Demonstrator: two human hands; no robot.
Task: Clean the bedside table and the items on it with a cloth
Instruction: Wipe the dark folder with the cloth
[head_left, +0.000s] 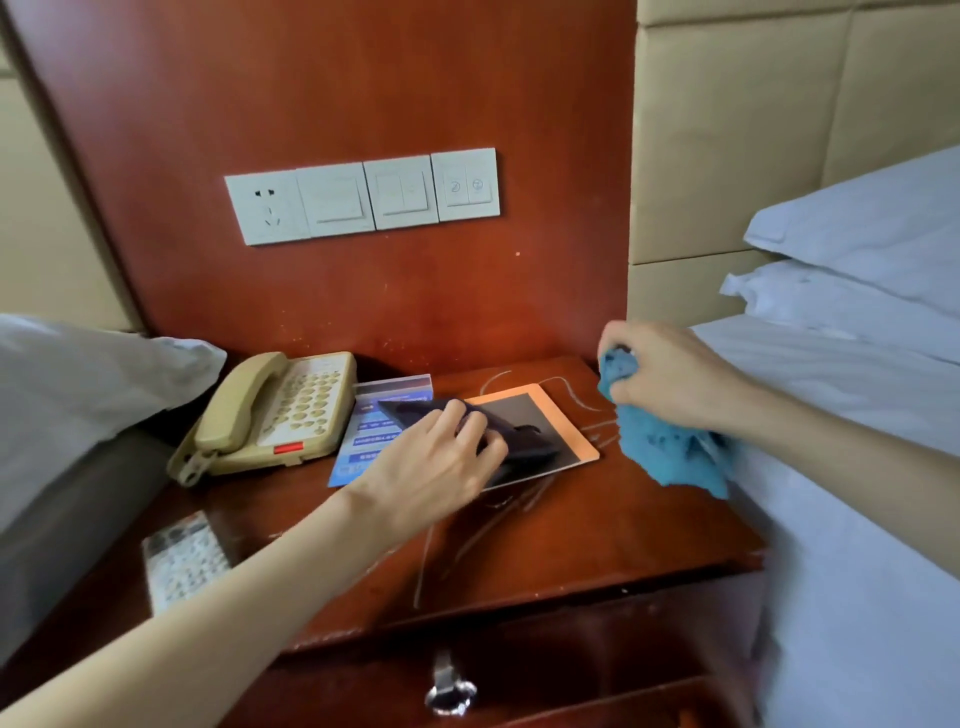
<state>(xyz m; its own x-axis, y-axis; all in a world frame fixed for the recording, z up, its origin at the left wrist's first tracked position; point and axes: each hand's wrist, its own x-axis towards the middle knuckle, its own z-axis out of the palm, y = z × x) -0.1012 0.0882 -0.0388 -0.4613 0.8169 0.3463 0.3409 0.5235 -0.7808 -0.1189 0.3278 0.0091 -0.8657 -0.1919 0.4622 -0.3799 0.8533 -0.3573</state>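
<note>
So right now the left hand (441, 457) is resting on a dark flat object (519, 436), maybe a remote or a case, hard to say, that lies across an orange-edged card or tablet (563, 415). Fingers are curled over its near edge, so I'd call that hand closed on it, looks like it's about to lift or slide it. The right hand (670, 379) is bunched tight around a blue cloth (670, 452), held just above the right rear corner of the surface (597, 530), right beside the bed (857, 519).

My read: this is the "move stuff out of the way and wipe" step. The wood has pale scratchy streaks around the card, and I can't tell if those are scratches or dirt.

Still sitting there: a beige phone (275, 410) at the left rear, a blue leaflet (374, 431) partly under the dark thing, and a keypad remote (184, 558) at the front left, blurry.

Next move probably needs the left hand to raise the dark object clear so the cloth can get at it or underneath. Watch out for dragging the card along with it.
</note>
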